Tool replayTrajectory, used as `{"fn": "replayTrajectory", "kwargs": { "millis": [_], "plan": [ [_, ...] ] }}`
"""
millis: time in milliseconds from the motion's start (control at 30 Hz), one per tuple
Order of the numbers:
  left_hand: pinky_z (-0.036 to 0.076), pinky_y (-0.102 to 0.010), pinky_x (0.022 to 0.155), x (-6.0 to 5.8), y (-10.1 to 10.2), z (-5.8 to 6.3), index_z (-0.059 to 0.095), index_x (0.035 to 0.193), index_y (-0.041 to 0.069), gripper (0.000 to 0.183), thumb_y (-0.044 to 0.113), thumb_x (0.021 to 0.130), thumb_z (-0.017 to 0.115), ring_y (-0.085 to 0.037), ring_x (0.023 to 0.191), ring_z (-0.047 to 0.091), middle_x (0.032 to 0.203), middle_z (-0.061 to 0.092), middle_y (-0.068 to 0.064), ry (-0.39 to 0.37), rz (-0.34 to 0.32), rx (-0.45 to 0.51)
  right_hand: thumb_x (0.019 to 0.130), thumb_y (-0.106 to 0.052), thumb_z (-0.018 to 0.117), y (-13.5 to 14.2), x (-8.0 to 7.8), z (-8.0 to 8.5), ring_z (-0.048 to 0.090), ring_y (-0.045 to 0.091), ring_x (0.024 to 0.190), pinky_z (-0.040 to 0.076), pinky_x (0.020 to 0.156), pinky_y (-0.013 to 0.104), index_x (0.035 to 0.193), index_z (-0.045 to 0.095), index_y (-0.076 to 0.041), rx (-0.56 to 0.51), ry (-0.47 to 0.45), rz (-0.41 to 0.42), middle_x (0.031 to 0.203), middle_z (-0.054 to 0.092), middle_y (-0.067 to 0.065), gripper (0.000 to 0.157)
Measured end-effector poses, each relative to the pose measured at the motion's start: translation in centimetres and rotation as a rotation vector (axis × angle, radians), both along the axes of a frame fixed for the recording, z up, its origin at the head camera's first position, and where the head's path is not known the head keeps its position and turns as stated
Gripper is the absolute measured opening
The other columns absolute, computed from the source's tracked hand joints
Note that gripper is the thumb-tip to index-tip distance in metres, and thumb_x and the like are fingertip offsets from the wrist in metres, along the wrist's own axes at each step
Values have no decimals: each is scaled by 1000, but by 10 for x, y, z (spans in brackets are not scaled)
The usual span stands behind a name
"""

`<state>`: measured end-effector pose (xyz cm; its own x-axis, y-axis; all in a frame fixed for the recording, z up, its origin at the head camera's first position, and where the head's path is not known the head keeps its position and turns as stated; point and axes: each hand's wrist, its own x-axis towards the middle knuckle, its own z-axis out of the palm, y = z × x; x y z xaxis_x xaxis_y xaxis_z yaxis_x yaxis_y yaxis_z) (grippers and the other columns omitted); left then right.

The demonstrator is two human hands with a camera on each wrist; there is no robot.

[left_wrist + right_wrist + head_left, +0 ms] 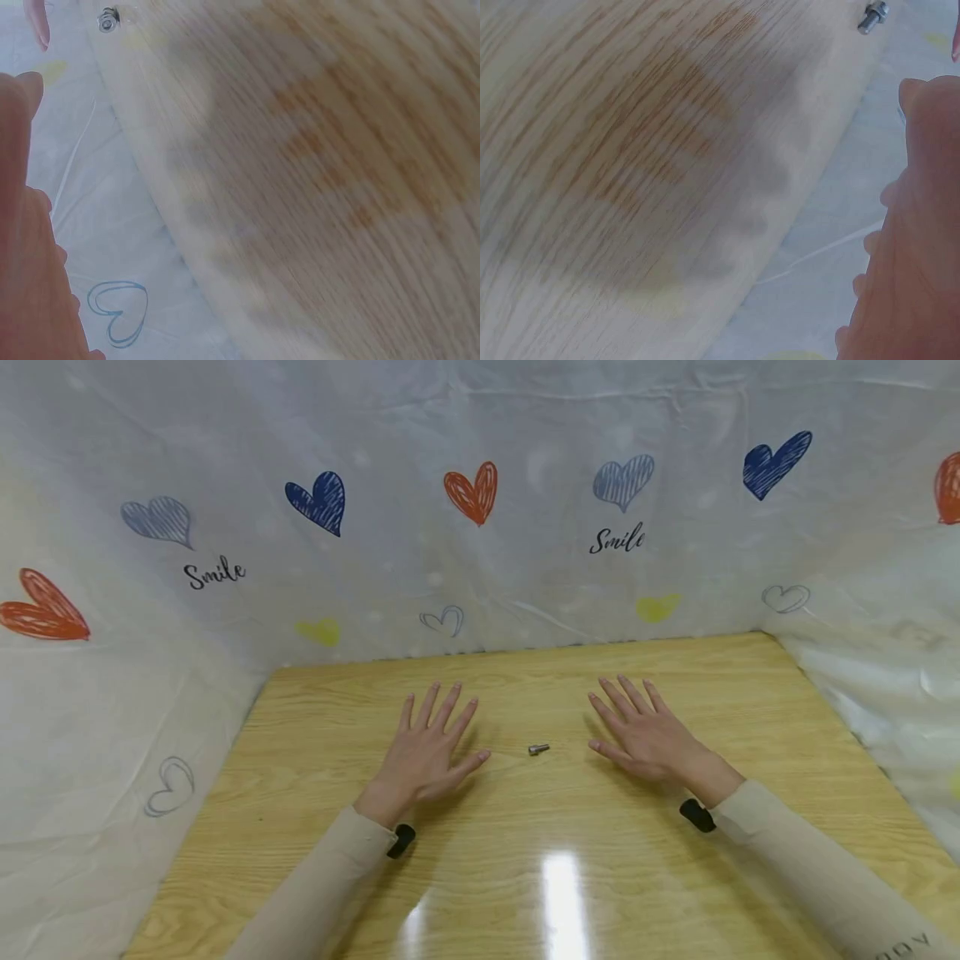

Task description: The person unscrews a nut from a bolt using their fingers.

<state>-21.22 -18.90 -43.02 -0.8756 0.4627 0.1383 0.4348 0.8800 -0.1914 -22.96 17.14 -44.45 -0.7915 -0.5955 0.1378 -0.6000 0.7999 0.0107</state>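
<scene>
A small silvery bolt (538,749) lies on its side on the wooden tabletop, between the two hands. Its wider head is towards the left and its shank points right in the head view. My left hand (429,753) hovers palm down to the left of it, fingers spread and holding nothing. On the other side my right hand (643,732) is held over the table the same way, fingers fanned out. Both wrist views show the bolt (108,20) near a top corner, apart from the fingers; the right wrist view shows the bolt's shank (868,25) more plainly.
The wood-grain table (480,852) reaches back to a pale curtain (540,577) printed with hearts and "Smile". That sheeting also hangs along the left and right sides. A dark band piece (697,816) sits under the right wrist, another (402,842) under the left.
</scene>
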Motion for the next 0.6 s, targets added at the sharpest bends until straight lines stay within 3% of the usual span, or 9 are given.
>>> {"fn": "replayTrajectory", "kwargs": {
  "millis": [200,400,600],
  "plan": [
    [1,-59,110,2,1,0,10,152,26,81,74,88,20,-31,143,-6,158,-2,-4,-35,9,33,96,-57,34,-1,0,-1,1,33,143,5,110,57,151,19,-14,-7,2,6,157,6,12,71],
    [3,-60,109,3,-1,-4,11,152,26,81,74,88,22,-34,143,1,158,0,-4,-37,-3,57,96,-58,33,-4,0,0,-1,32,143,4,110,57,152,17,-15,-8,-17,11,157,4,11,72],
    [12,-58,109,1,1,-7,11,152,27,80,72,89,30,-34,142,8,158,6,-5,-40,-49,173,96,-56,37,-10,1,2,2,37,142,6,110,57,152,13,-15,-130,-126,5,157,3,12,74]
  ]
}}
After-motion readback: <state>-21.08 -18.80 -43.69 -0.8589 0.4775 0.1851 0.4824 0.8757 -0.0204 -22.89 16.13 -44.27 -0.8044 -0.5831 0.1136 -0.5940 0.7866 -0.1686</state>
